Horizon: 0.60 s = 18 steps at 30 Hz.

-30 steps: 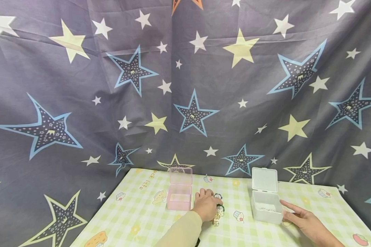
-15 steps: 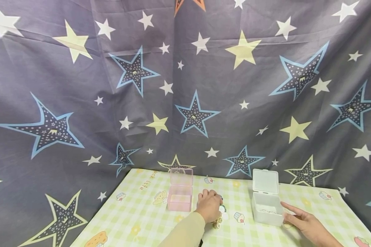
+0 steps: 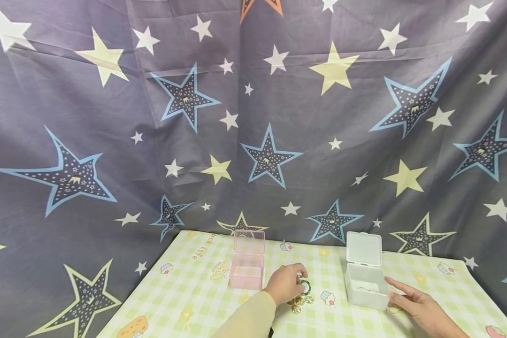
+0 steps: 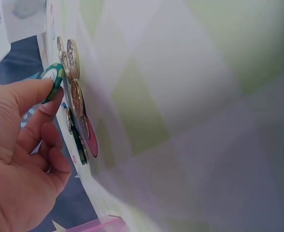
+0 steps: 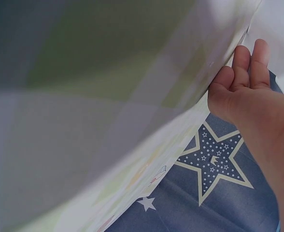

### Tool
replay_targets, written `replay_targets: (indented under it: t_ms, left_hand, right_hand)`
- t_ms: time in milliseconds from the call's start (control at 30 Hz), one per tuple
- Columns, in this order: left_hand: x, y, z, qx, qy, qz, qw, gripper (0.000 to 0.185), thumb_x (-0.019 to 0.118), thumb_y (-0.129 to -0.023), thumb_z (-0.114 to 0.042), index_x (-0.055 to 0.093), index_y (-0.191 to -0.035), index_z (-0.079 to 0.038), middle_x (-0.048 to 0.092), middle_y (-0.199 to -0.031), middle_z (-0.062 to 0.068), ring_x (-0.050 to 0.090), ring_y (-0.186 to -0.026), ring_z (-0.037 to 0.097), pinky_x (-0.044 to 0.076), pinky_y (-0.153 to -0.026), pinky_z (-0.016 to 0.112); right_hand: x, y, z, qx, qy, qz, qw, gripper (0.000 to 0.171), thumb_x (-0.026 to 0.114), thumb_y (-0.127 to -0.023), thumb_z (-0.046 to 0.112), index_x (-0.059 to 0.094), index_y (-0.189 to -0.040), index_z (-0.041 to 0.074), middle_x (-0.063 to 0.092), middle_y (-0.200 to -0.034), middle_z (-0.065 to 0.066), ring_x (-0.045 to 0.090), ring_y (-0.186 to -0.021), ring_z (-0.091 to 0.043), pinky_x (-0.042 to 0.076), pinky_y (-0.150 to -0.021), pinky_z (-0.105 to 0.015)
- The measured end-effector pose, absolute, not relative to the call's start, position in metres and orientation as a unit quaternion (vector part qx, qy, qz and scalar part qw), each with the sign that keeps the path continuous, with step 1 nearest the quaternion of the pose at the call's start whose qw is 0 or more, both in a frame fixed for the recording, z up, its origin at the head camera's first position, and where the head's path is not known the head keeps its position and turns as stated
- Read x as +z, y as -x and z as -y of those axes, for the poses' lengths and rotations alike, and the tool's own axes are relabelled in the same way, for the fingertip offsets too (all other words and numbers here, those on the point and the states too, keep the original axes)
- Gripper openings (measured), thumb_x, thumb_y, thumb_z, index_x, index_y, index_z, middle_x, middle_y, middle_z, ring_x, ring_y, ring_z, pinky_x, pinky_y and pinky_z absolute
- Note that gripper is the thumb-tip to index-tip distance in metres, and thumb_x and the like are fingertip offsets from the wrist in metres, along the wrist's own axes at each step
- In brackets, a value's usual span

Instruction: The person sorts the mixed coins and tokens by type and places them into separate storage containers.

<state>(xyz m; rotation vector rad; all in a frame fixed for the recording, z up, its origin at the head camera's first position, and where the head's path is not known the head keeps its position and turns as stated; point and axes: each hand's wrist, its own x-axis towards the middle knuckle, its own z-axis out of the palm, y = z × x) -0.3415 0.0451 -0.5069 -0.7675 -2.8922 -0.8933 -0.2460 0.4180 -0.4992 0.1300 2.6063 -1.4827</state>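
Note:
My left hand (image 3: pixel 282 282) is over a small group of coins and chips in the middle of the table. Between thumb and index finger it pinches a green-rimmed poker chip (image 4: pixel 59 73), raised on edge in the left wrist view. Several gold coins (image 3: pixel 296 309) lie beside and below the fingers. Another dark green chip (image 4: pixel 78 145) lies flat among them. My right hand (image 3: pixel 422 305) rests at the right side of the white lidded box (image 3: pixel 365 300), its fingers extended against the wall. Small pale pieces, too small to identify, lie inside that box.
Left of the coins stands a pink see-through box (image 3: pixel 246 282) with its lid up. The white box's lid (image 3: pixel 364 249) is raised too. A checked cloth (image 3: pixel 203 300) covers the table, and a star-patterned curtain (image 3: pixel 219 141) hangs behind it.
The left hand has closed on a green poker chip, and its fingers have drawn up and back. More gold coins are now exposed and spread out. My right hand stays by the white box.

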Motion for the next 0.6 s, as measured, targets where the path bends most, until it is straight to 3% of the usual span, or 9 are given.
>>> replay_targets:
  t_ms: [133,267,333,600]
  left_hand:
    - [-0.5007,0.3375,-0.0426,-0.306,0.247,0.919,-0.002,0.019,0.081,-0.089,-0.007,0.07,-0.096,-0.021,0.057,-0.067,-0.012,0.05,-0.058,0.006,0.051,-0.073,0.031]
    - [-0.5009,0.3379,-0.0413,-0.308,0.253,0.917,0.002,0.015,0.08,-0.088,-0.007,0.075,-0.089,-0.021,0.056,-0.066,-0.013,0.049,-0.061,0.005,0.05,-0.075,0.028]
    - [-0.5028,0.3386,-0.0412,-0.314,0.252,0.915,0.001,0.014,0.079,-0.087,-0.006,0.077,-0.089,-0.02,0.057,-0.067,-0.013,0.049,-0.062,0.004,0.046,-0.067,0.025]
    - [-0.5091,0.3401,-0.0399,-0.351,0.251,0.902,0.001,0.017,0.076,-0.084,-0.002,0.081,-0.093,-0.015,0.059,-0.07,-0.011,0.05,-0.061,0.002,0.044,-0.063,0.02]
  right_hand:
    - [-0.4996,0.2463,-0.418,-0.492,-0.046,-0.867,0.069,0.069,0.056,-0.112,0.039,0.034,-0.164,0.0,0.08,-0.121,-0.012,0.075,-0.102,-0.003,0.057,-0.084,-0.021]
    - [-0.4995,0.246,-0.4184,-0.486,-0.046,-0.87,0.068,0.069,0.056,-0.112,0.039,0.035,-0.164,0.001,0.081,-0.118,-0.01,0.073,-0.102,-0.002,0.057,-0.084,-0.022]
    - [-0.4995,0.2457,-0.419,-0.486,-0.044,-0.87,0.07,0.068,0.056,-0.112,0.039,0.036,-0.164,0.002,0.082,-0.117,-0.009,0.073,-0.102,-0.001,0.056,-0.084,-0.022]
    - [-0.5005,0.245,-0.4216,-0.501,-0.026,-0.862,0.073,0.058,0.056,-0.112,0.038,0.044,-0.163,0.014,0.081,-0.118,-0.009,0.072,-0.102,0.001,0.056,-0.084,-0.02]
